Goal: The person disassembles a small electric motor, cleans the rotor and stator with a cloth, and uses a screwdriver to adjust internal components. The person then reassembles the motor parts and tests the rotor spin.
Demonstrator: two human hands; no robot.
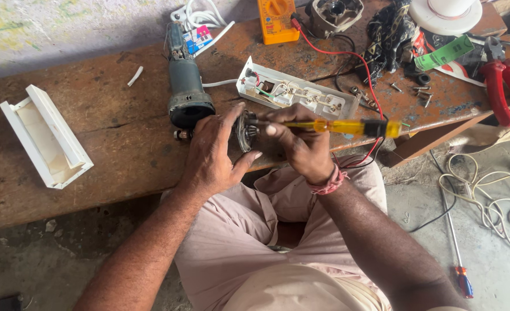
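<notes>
Near the front edge of the desk point(111, 173), about midway along it, I see my two hands working together on a small round metal part point(244, 131). My left hand point(211, 155) is cupped beside that part, its fingers point(232, 115) curled loosely around its left side and touching it, thumb spread out below. My right hand point(301, 144) is clenched on a yellow-handled screwdriver point(347, 126); the shaft points left into the metal part, and the handle sticks out to the right past the knuckles. A pink thread band point(328, 183) sits on the right wrist.

Just behind my left hand lies a dark green power tool body point(186, 86), its open round end facing the front edge; a small metal shaft end point(180, 135) shows just beside it. Behind my right hand rests a white switch board point(295, 95), opened so that its wiring shows. Farther back, near the rear edge, stands an orange multimeter point(277, 20) with a red lead point(353, 57) looping down over the right part of the desk. Toward the right corner lie red-handled pliers point(508, 86), a green strip point(444, 53), loose screws point(419, 92) and a white round object point(446, 12).

Toward the left end of the desk lies a white plastic tray-like cover point(44, 135), well apart from my hands. On the floor to the right I see a coil of white cable point(491, 201) and another screwdriver point(456, 247) with a red and blue handle.
</notes>
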